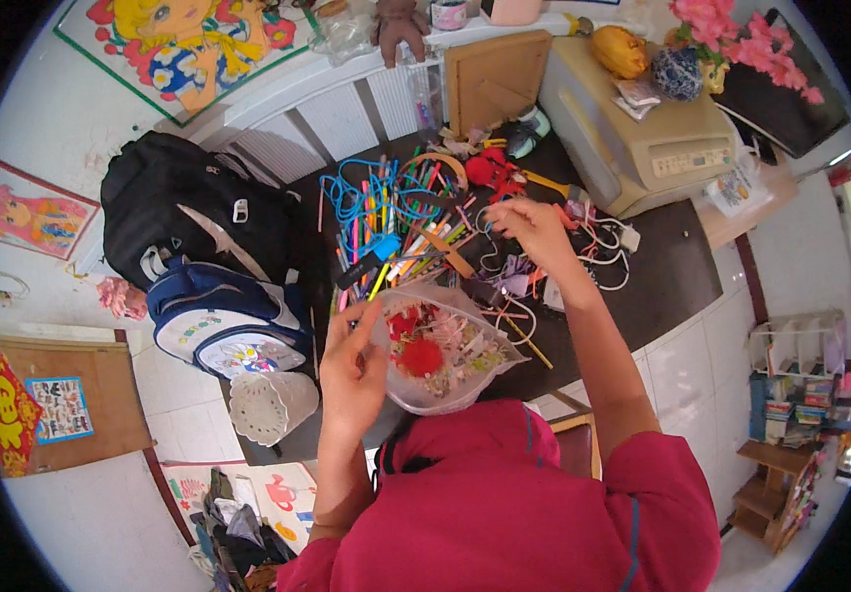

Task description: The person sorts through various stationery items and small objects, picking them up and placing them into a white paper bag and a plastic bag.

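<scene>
Close to my body, a translucent plastic container (440, 403) holds hair ornaments, with a fluffy red pompom (421, 357) among them. My left hand (355, 355) is at the container's left rim, its fingers against or just beside it; whether it grips the rim is unclear. Over the right part of the dark table hangs my right hand (533, 226), fingers bent, near a white cable (603, 240) and a red plush item (496, 172). Its fingertips are small and blurred, so I cannot tell if they pinch something. Pens and markers (377, 214) lie in a pile beyond the container, with a blue cord (355, 194) over them.
A black backpack (174, 192), a blue-and-white school bag (226, 318) and a perforated white basket (274, 403) line the left side. At the back right stands a beige printer (618, 140), beside a brown board (496, 81) and a shoe (527, 133).
</scene>
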The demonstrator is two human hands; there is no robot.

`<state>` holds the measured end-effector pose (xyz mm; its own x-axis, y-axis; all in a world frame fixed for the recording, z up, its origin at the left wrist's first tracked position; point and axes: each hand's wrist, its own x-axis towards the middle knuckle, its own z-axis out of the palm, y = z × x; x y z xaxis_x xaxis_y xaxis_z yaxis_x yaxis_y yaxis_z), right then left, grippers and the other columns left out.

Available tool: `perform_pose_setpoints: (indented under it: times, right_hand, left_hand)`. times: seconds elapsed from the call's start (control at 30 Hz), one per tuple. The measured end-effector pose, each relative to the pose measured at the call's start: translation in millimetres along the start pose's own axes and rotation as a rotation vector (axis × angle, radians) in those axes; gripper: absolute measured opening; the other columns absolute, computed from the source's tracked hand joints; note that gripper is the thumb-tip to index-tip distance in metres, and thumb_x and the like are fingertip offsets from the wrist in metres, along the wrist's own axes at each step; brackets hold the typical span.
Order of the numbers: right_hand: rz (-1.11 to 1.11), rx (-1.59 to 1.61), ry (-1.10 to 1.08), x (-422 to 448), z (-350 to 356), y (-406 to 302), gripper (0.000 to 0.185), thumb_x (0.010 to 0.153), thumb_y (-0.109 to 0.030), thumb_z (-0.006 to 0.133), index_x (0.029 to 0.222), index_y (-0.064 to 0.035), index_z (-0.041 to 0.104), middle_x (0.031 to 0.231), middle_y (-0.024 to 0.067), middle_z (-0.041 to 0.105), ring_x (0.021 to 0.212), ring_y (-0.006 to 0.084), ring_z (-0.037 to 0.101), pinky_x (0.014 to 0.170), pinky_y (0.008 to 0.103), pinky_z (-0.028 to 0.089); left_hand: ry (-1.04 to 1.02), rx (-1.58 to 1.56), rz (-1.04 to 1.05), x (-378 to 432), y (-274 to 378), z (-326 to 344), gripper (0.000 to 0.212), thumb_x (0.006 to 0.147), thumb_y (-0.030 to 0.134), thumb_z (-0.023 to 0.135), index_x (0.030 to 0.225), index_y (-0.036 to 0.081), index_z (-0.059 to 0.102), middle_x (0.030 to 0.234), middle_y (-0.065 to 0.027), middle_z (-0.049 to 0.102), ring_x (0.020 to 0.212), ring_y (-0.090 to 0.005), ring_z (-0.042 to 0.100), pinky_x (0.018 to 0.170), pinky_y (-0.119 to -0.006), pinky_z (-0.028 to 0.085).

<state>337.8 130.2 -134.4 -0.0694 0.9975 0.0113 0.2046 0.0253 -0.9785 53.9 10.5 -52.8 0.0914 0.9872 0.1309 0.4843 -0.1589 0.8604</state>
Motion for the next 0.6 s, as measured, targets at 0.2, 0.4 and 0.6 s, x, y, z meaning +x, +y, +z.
perform_pose_setpoints:
  times: [0.2, 0.4, 0.6]
  right_hand:
    - [-0.189, -0.755, 0.120, 88, -14, 128, 0.033, 0.077, -0.011, 0.063, 0.110, -0.0090, 0.063, 0.106, 0.0159, 0.059, 0.097, 0.0343, 0.060, 0.082, 0.0416, 0.049]
    - [0.063, -0.900, 0.062, 157, -2, 136, 0.056, 0.076, -0.017, 0.067, 0.130, -0.0161, 0.050, 0.134, 0.0154, 0.043, 0.105, 0.0367, 0.058, 0.087, 0.0446, 0.049]
    - [0.342, -1.133, -0.154, 161, 1, 167, 0.047, 0.074, -0.024, 0.071, 0.117, -0.0118, 0.057, 0.138, 0.0165, 0.039, 0.108, 0.0375, 0.056, 0.086, 0.0453, 0.048]
  left_hand:
    - [-0.017, -0.039, -0.056, 1, 2, 3, 0.051, 0.074, -0.012, 0.048, 0.122, 0.002, 0.059, 0.114, -0.0104, 0.055, 0.081, -0.0124, 0.051, 0.065, -0.019, 0.038]
    - [-0.005, -0.014, -0.176, 3, 2, -4, 0.047, 0.075, -0.011, 0.048, 0.119, 0.001, 0.061, 0.113, -0.0110, 0.055, 0.087, -0.0135, 0.052, 0.069, -0.021, 0.039]
    - [-0.014, -0.043, -0.176, 1, -2, -5, 0.048, 0.075, -0.011, 0.048, 0.120, 0.001, 0.061, 0.114, -0.0104, 0.055, 0.089, -0.0137, 0.052, 0.071, -0.021, 0.040]
